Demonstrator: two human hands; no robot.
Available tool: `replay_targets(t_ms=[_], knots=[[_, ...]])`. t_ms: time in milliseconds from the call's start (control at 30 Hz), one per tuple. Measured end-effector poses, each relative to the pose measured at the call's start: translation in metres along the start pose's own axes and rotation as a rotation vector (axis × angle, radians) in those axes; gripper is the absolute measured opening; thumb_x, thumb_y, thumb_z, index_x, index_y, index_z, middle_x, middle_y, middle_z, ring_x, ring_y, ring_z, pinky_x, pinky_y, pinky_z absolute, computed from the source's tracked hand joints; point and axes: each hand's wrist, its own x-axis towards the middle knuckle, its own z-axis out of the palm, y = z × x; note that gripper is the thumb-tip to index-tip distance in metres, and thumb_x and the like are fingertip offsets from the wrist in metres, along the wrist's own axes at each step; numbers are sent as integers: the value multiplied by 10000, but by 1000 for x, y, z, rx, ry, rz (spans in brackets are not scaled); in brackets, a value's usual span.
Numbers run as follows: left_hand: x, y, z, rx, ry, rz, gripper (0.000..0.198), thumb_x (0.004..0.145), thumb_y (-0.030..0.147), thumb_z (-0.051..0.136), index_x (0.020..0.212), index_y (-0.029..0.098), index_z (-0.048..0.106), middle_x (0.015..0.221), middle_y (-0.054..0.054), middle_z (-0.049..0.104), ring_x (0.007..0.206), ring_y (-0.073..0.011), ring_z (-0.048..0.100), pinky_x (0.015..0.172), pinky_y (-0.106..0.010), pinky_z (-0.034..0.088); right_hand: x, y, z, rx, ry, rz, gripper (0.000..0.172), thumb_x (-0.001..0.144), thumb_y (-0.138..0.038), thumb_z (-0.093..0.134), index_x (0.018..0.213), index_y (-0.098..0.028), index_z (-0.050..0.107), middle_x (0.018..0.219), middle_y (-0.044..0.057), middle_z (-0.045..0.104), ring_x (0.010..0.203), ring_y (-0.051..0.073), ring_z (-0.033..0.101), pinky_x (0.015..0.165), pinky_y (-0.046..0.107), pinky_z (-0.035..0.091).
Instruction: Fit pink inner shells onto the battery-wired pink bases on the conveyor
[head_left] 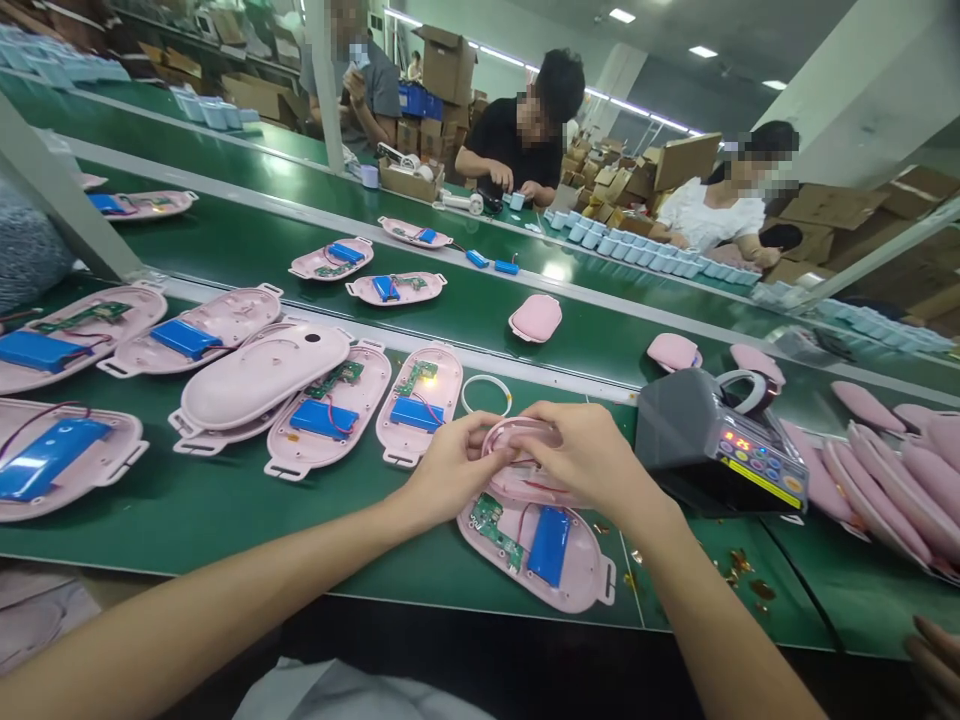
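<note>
My left hand (455, 466) and my right hand (589, 452) are both closed on the rim of a pink plastic shell (525, 484), one from each side. Its inner face is partly hidden by my fingers. Under it, near the table's front edge, lies another pink shell half (581, 580) with a green circuit board (495, 532) and a blue battery pack (550, 545) inside. Just beyond my left fingers rests a thin white ring (487, 394). To the left, an open shell (420, 400) shows a lit board and a blue battery.
A dark tape dispenser (705, 440) stands right of my hands, beside a pile of pink covers (885, 490). Amber tape scraps (739, 570) lie in front. Several pink shells (322, 420) line the left. Another person's hand (934, 645) shows at lower right; co-workers sit across the belt (465, 320).
</note>
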Motion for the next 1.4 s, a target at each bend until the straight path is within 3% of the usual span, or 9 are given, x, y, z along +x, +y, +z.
replay_targets(t_ms=[233, 300, 433, 500, 700, 900, 1067, 1167, 1400], knots=[[9, 5, -8, 285, -86, 32, 380, 882, 493, 621, 1109, 191, 667, 1034, -58, 734, 972, -260, 664, 843, -336, 549, 0, 11, 17, 307, 143, -88, 236, 821, -138, 625, 1032, -195, 712, 1057, 23, 708, 986, 155, 666, 928, 260, 502], [12, 5, -9, 305, -75, -10, 383, 855, 516, 650, 1068, 198, 674, 972, -53, 741, 905, -254, 679, 773, -317, 568, -23, 18, 19, 347, 326, -26, 202, 831, -207, 644, 1024, -200, 705, 1052, 43, 698, 1000, 170, 653, 936, 294, 513], [10, 7, -7, 203, -17, -182, 436, 765, 551, 741, 1001, 190, 673, 833, -48, 742, 769, -246, 709, 594, -283, 583, -98, 54, 20, 669, 1209, 636, 343, 850, -528, 621, 828, -187, 604, 763, 34, 616, 718, 161, 615, 785, 351, 576], [8, 9, -4, 120, 37, -286, 483, 720, 540, 789, 1041, 201, 667, 851, -45, 756, 741, -235, 724, 581, -275, 596, -127, 79, 18, 936, 1293, 878, 481, 773, -645, 640, 810, -170, 570, 703, 24, 580, 629, 158, 586, 715, 395, 600], [6, 16, 4, 26, 111, -340, 509, 665, 476, 854, 1059, 210, 672, 845, -35, 767, 716, -218, 732, 559, -254, 600, -129, 118, 7, 1187, 1108, 902, 568, 548, -564, 850, 848, -139, 620, 863, 70, 653, 716, 166, 613, 738, 410, 618], [7, 14, 2, 61, 74, -240, 406, 692, 429, 830, 975, 175, 688, 905, -48, 765, 822, -236, 732, 650, -277, 605, -129, 77, 9, 953, 1213, 767, 406, 690, -496, 800, 800, -177, 575, 842, 12, 590, 668, 100, 525, 647, 272, 578], [8, 12, -2, -8, -12, -219, 394, 723, 382, 788, 1025, 157, 669, 918, -51, 753, 821, -228, 725, 707, -317, 596, -71, 13, -8, 291, 434, 23, 210, 990, -286, 499, 869, -187, 639, 1121, 78, 569, 1057, 185, 560, 911, 336, 509], [7, 12, -2, -74, -17, -219, 348, 720, 335, 779, 987, 154, 649, 801, -7, 719, 734, -187, 702, 677, -288, 567, -26, -5, -8, -1, 63, -163, 236, 1002, -208, 440, 896, -174, 648, 1244, 89, 525, 1114, 196, 534, 923, 346, 501], [7, 0, -7, -100, -75, -135, 202, 747, 247, 703, 906, 147, 631, 714, 27, 628, 620, -122, 604, 553, -208, 458, -4, -5, 16, -273, 27, -240, 211, 982, -222, 494, 969, -201, 704, 1170, 92, 558, 1064, 211, 530, 830, 328, 502]])
